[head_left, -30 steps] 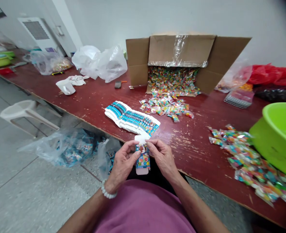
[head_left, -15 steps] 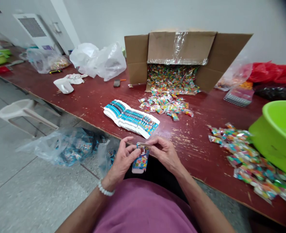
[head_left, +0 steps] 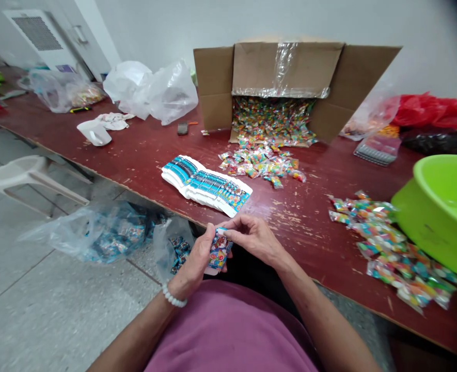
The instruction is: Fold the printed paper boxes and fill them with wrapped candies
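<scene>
A small printed blue carton (head_left: 219, 250) is held between my hands, just in front of the table edge. My left hand (head_left: 200, 257) wraps its side, the thumb along the front and fingertips showing at the far edge. At the carton's top end, my right hand (head_left: 250, 236) pinches the flap between thumb and fingers. Beyond them on the table lies a fanned stack of flat blue-and-white cartons (head_left: 208, 186). Small wrapped candies (head_left: 265, 161) spill toward it from an open cardboard box (head_left: 286, 72).
A green basin (head_left: 433, 206) stands at the right beside a pile of wrapped candies (head_left: 391, 243). Below the table edge, plastic bags (head_left: 115, 232) hold blue packs. A white stool (head_left: 34, 175) is at the left. A white scoop (head_left: 94, 133) and a small brush (head_left: 183, 128) lie on the table.
My left hand has turned and closed around the carton's side, where its thumb and fingers were spread before. My right hand has shifted slightly left and down along the top flap. The view has shifted slightly.
</scene>
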`<state>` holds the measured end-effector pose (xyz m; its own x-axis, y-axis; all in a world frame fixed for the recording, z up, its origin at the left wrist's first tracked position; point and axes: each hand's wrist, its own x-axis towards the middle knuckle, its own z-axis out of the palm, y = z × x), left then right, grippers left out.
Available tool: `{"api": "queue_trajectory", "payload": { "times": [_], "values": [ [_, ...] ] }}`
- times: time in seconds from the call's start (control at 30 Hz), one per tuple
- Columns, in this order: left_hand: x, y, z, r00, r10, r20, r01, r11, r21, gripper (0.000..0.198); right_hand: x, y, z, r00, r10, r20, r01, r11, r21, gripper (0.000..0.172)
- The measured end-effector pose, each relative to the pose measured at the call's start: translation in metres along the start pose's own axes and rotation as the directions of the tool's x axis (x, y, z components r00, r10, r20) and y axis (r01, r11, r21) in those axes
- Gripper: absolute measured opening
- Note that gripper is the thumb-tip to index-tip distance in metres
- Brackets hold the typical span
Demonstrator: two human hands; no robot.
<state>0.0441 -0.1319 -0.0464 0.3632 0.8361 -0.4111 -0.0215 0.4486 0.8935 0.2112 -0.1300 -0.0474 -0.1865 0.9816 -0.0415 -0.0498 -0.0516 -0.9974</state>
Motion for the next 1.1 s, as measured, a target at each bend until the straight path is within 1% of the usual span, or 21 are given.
{"api": "queue_trajectory", "payload": {
  "times": [0.07, 0.13, 0.2, 0.27, 0.33, 0.4, 0.47, 0.5, 0.53, 0.57, 0.63, 0.67, 0.7, 0.73, 0.77, 0.83, 0.9, 0.93, 1.0, 1.07, 1.1],
  "values": [
    [-0.001, 0.001, 0.0, 1.0, 0.004, -0.003, -0.004, 0.999, 0.053, 0.079, 0.002, 0.002, -0.001, 1.0, 0.023, -0.008, -0.022, 0.997, 0.073, 0.026],
    [-0.001, 0.001, -0.001, 1.0, 0.012, -0.014, -0.01, 0.997, 0.078, 0.078, 0.002, 0.002, -0.002, 0.999, 0.005, -0.032, -0.002, 0.997, 0.081, 0.025],
    [-0.001, 0.001, -0.001, 1.0, 0.02, -0.021, -0.018, 0.998, 0.068, 0.077, -0.002, 0.001, 0.0, 0.997, -0.065, -0.029, 0.066, 0.997, 0.045, 0.021],
    [0.0, 0.0, -0.001, 1.0, 0.008, -0.017, -0.007, 1.0, 0.022, 0.075, -0.009, 0.0, 0.004, 0.988, -0.152, 0.009, 0.152, 0.988, -0.003, 0.019],
    [0.002, -0.002, -0.001, 1.0, -0.024, -0.006, 0.024, 0.999, -0.04, 0.073, -0.015, 0.002, 0.008, 0.974, -0.226, 0.033, 0.228, 0.969, -0.097, 0.017],
    [0.003, -0.005, -0.001, 0.999, -0.052, 0.012, 0.053, 0.993, -0.104, 0.068, -0.017, 0.007, 0.008, 0.952, -0.304, 0.043, 0.304, 0.914, -0.269, 0.014],
    [0.004, -0.01, -0.002, 0.996, -0.077, 0.039, 0.082, 0.984, -0.16, 0.058, -0.012, 0.012, -0.004, 0.93, -0.363, 0.059, 0.352, 0.828, -0.437, 0.013],
    [0.004, -0.013, -0.003, 0.995, -0.088, 0.052, 0.096, 0.978, -0.185, 0.053, -0.006, 0.014, -0.015, 0.924, -0.381, 0.042, 0.349, 0.79, -0.504, 0.013],
    [0.004, -0.016, -0.004, 0.993, -0.099, 0.063, 0.11, 0.972, -0.209, 0.049, 0.001, 0.017, -0.03, 0.92, -0.392, -0.005, 0.321, 0.761, -0.563, 0.014],
    [0.004, -0.02, -0.005, 0.991, -0.11, 0.071, 0.124, 0.965, -0.232, 0.046, 0.01, 0.019, -0.046, 0.91, -0.402, -0.104, 0.255, 0.738, -0.625, 0.015],
    [0.005, -0.03, -0.012, 0.987, -0.141, 0.083, 0.158, 0.952, -0.264, 0.042, 0.031, 0.024, -0.083, 0.839, -0.407, -0.36, 0.002, 0.664, -0.747, 0.019],
    [0.006, -0.036, -0.017, 0.983, -0.164, 0.086, 0.181, 0.947, -0.266, 0.041, 0.041, 0.027, -0.1, 0.805, -0.391, -0.447, -0.142, 0.605, -0.784, 0.024],
    [0.008, -0.041, -0.025, 0.978, -0.192, 0.084, 0.207, 0.945, -0.253, 0.041, 0.051, 0.029, -0.115, 0.788, -0.361, -0.498, -0.249, 0.553, -0.795, 0.034],
    [0.01, -0.046, -0.034, 0.975, -0.213, 0.068, 0.223, 0.95, -0.219, 0.04, 0.059, 0.032, -0.127, 0.773, -0.337, -0.538, -0.32, 0.525, -0.789, 0.041],
    [0.013, -0.049, -0.045, 0.974, -0.223, 0.044, 0.227, 0.96, -0.161, 0.04, 0.066, 0.035, -0.137, 0.765, -0.321, -0.558, -0.357, 0.51, -0.783, 0.044],
    [0.018, -0.051, -0.072, 0.983, -0.185, -0.004, 0.185, 0.982, 0.027, 0.04, 0.076, 0.038, -0.148, 0.758, -0.31, -0.574, -0.369, 0.521, -0.769, 0.038],
    [0.023, -0.045, -0.1, 0.984, -0.163, 0.076, 0.138, 0.957, 0.256, 0.042, 0.08, 0.038, -0.153, 0.748, -0.317, -0.583, -0.354, 0.552, -0.755, 0.03],
    [0.025, -0.04, -0.112, 0.969, -0.195, 0.15, 0.134, 0.929, 0.346, 0.045, 0.08, 0.036, -0.154, 0.74, -0.319, -0.592, -0.348, 0.572, -0.743, 0.03],
    [0.027, -0.029, -0.129, 0.917, -0.306, 0.254, 0.138, 0.843, 0.52, 0.044, 0.074, 0.032, -0.155, 0.724, -0.315, -0.614, -0.33, 0.623, -0.709, 0.033],
    [0.028, -0.018, -0.135, 0.866, -0.406, 0.293, 0.159, 0.779, 0.607, 0.037, 0.061, 0.025, -0.15, 0.72, -0.306, -0.623, -0.301, 0.67, -0.678, 0.036],
    [0.028, -0.014, -0.134, 0.854, -0.423, 0.304, 0.173, 0.781, 0.6, 0.034, 0.053, 0.022, -0.144, 0.733, -0.293, -0.614, -0.272, 0.702, -0.659, 0.037]
  ]
}}
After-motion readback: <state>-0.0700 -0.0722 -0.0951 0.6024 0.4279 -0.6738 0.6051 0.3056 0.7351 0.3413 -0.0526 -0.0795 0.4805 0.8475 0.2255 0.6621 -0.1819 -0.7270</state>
